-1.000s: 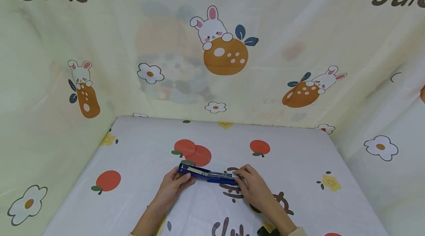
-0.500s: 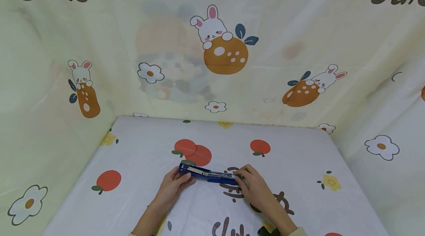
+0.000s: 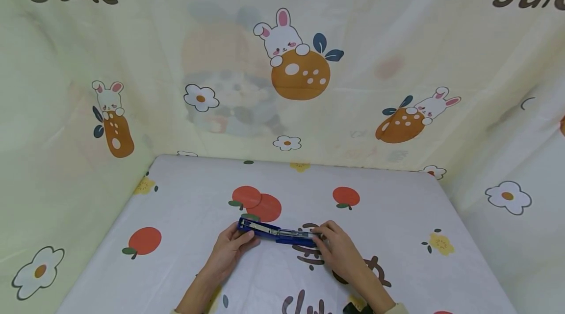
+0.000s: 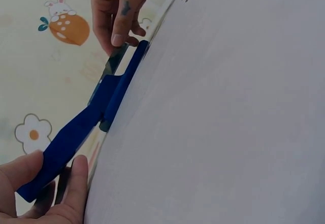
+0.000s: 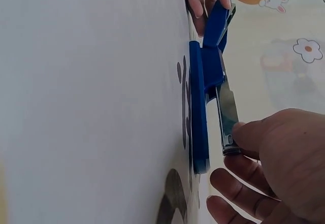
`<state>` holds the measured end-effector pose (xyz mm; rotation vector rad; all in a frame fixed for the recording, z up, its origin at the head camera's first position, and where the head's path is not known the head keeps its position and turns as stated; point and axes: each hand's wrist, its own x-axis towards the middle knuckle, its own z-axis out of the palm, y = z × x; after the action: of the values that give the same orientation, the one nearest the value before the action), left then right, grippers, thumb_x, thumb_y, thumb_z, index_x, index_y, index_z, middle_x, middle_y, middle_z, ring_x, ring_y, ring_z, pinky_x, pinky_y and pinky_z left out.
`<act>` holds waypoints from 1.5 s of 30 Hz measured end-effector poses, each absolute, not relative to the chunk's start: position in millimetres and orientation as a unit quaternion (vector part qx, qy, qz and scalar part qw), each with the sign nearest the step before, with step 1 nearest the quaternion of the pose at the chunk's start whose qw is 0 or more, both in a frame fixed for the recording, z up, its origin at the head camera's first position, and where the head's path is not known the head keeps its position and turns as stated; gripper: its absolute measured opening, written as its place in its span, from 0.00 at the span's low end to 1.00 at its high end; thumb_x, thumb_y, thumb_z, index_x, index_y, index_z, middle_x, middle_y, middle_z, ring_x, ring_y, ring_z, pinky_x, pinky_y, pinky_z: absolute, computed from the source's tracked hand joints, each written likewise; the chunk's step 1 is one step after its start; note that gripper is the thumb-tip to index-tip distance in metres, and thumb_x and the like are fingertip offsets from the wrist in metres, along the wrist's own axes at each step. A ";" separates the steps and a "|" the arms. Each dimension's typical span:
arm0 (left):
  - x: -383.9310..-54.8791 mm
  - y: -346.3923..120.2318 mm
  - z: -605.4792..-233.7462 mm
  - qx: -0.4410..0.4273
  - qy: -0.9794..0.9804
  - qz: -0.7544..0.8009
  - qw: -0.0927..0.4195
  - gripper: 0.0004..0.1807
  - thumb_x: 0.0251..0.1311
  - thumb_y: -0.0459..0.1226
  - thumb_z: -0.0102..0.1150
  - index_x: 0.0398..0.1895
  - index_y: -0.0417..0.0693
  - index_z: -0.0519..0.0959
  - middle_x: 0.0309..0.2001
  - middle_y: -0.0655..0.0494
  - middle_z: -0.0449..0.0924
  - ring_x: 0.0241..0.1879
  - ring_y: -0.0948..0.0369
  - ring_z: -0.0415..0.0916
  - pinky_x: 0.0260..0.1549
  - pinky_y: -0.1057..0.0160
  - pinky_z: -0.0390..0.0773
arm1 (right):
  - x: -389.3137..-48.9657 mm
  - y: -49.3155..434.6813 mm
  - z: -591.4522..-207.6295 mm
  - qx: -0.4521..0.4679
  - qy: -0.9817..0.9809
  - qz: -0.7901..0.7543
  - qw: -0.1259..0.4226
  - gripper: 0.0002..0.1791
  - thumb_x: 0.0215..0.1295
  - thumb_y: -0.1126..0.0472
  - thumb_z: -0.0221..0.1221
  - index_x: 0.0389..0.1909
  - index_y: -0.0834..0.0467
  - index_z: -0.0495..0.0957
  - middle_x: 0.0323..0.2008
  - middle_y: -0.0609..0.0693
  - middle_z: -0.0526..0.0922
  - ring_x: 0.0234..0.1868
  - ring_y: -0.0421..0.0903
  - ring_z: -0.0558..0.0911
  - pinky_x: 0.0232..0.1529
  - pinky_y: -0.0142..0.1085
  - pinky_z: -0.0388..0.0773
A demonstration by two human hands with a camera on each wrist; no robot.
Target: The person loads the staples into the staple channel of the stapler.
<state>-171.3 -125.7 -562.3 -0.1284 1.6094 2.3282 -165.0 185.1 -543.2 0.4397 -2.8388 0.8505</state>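
A blue stapler (image 3: 278, 236) is folded open over the table, its top cover swung back to the left. My left hand (image 3: 229, 248) grips the end of that cover between thumb and fingers. At the other end my right hand (image 3: 340, 251) pinches the tip of the metal staple magazine (image 5: 228, 109), thumb on one side, fingers on the other. In the right wrist view the magazine stands raised apart from the blue base (image 5: 199, 107). The base lies close along the tabletop; whether it touches cannot be told. The inside of the magazine is too small to read.
The table has a white cloth (image 3: 185, 206) printed with fruit, flowers and lettering. Patterned curtains (image 3: 238, 49) hang at the back and both sides. A small dark object (image 3: 357, 309) shows beside the right wrist at the lower edge.
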 end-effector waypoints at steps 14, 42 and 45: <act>-172.2 -125.5 -563.1 -0.045 0.560 0.813 0.155 0.33 0.76 0.31 0.58 0.80 0.36 0.60 0.68 0.40 0.76 0.54 0.61 0.84 0.61 0.60 0.86 | -165.2 187.2 -545.6 0.140 -0.940 0.306 0.064 0.14 0.67 0.62 0.71 0.52 0.56 0.87 0.46 0.46 0.85 0.40 0.36 0.79 0.44 0.31 0.84; -168.4 -118.3 -553.7 -0.046 0.605 0.781 0.150 0.31 0.78 0.31 0.55 0.80 0.37 0.61 0.70 0.33 0.75 0.54 0.61 0.84 0.57 0.64 0.87 | -169.9 196.0 -552.0 0.144 -0.920 0.363 0.040 0.13 0.66 0.64 0.71 0.50 0.56 0.86 0.40 0.45 0.85 0.37 0.36 0.77 0.40 0.27 0.81; -168.1 -117.1 -551.3 -0.048 0.612 0.775 0.148 0.30 0.78 0.31 0.55 0.79 0.37 0.63 0.69 0.34 0.76 0.53 0.60 0.85 0.56 0.64 0.88 | -169.9 196.0 -552.6 0.149 -0.919 0.364 0.040 0.12 0.67 0.64 0.71 0.50 0.57 0.86 0.41 0.46 0.86 0.37 0.35 0.77 0.40 0.27 0.82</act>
<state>-168.1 -117.1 -551.3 -0.1371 1.7615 2.2294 -169.9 196.0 -552.6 0.4571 -2.8137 1.1147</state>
